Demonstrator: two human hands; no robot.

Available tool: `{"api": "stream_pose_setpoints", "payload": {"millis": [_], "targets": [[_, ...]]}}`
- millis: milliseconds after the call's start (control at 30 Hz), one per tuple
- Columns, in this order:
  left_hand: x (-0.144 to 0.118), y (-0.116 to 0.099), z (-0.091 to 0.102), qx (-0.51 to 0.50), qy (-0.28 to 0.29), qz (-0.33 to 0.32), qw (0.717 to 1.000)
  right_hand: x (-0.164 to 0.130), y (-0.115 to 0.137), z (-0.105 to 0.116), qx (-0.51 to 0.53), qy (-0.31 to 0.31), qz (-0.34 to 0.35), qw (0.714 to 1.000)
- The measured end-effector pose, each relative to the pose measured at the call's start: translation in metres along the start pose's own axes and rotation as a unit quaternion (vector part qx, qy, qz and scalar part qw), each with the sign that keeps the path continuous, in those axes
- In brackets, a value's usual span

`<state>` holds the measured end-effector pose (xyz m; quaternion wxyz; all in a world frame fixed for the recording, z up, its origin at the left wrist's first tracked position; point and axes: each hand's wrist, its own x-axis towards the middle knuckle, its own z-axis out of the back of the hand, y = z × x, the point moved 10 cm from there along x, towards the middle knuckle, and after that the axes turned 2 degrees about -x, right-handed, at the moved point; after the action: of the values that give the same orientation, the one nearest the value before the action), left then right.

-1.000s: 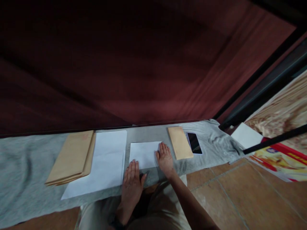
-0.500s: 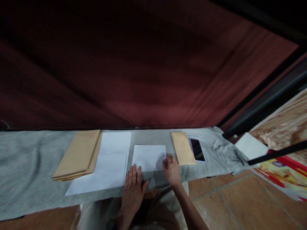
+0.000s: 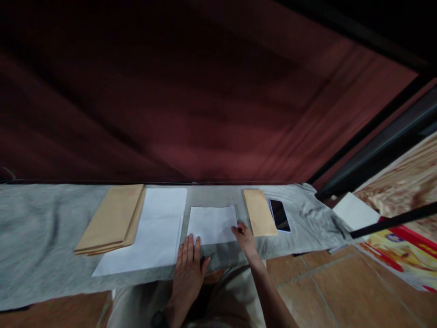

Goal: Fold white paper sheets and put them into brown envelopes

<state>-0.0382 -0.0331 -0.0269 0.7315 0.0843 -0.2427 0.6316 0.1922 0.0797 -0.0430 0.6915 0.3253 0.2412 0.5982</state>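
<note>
A white sheet of paper (image 3: 211, 223), with a faint crease down it, lies in front of me on the grey cloth. My left hand (image 3: 188, 264) rests flat, fingers stretched, its fingertips on the sheet's near left corner. At the sheet's right edge, my right hand (image 3: 245, 238) has its thumb on the paper and its fingers curled, pinching that edge. To the left lie larger white sheets (image 3: 153, 241), partly under a stack of brown envelopes (image 3: 107, 218). Just beyond my right hand is a single brown envelope (image 3: 260, 212).
A phone (image 3: 280, 215) lies right of the single envelope. The grey cloth (image 3: 37, 241) covers a narrow table against a dark red curtain (image 3: 205, 114). Black bars (image 3: 368, 132), a white board-like piece (image 3: 355, 210) and a colourful box (image 3: 403, 255) are at the right.
My right hand has shifted slightly down the sheet's right edge, and its fingers have curled in more. My left hand stays flat in place.
</note>
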Motion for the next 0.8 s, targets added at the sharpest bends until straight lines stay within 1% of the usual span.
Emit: {"api": "stream_pose_setpoints", "payload": {"millis": [133, 200, 300, 400, 500, 567, 633, 700, 800], "targets": [[0.001, 0.002, 0.000, -0.008, 0.006, 0.011, 1.000, 0.000, -0.001, 0.001, 0.009, -0.001, 0.001, 1.000], [0.004, 0.000, 0.002, -0.013, 0.007, 0.015, 1.000, -0.001, -0.002, 0.000, 0.005, 0.001, 0.000, 1.000], [0.014, -0.014, -0.001, -0.034, 0.025, -0.004, 0.999, -0.003, -0.001, -0.001, -0.012, 0.002, 0.003, 1.000], [0.025, -0.030, -0.008, -0.056, 0.042, -0.029, 0.997, -0.005, 0.002, 0.001, -0.032, -0.002, 0.008, 0.999], [0.032, -0.034, -0.019, -0.054, 0.059, -0.033, 0.996, -0.009, 0.009, 0.009, -0.076, -0.023, 0.026, 0.996], [0.036, -0.032, -0.026, -0.047, 0.073, -0.026, 0.996, -0.014, 0.019, 0.017, -0.118, -0.054, 0.053, 0.990], [0.044, -0.029, -0.030, -0.047, 0.080, -0.022, 0.995, -0.019, 0.034, 0.018, -0.138, -0.078, 0.097, 0.983], [0.056, -0.028, -0.031, -0.055, 0.078, -0.026, 0.995, -0.026, 0.052, 0.007, -0.131, -0.072, 0.158, 0.976], [0.081, -0.029, -0.038, -0.067, 0.083, -0.043, 0.993, -0.037, 0.078, -0.025, -0.131, -0.020, 0.248, 0.960]]}}
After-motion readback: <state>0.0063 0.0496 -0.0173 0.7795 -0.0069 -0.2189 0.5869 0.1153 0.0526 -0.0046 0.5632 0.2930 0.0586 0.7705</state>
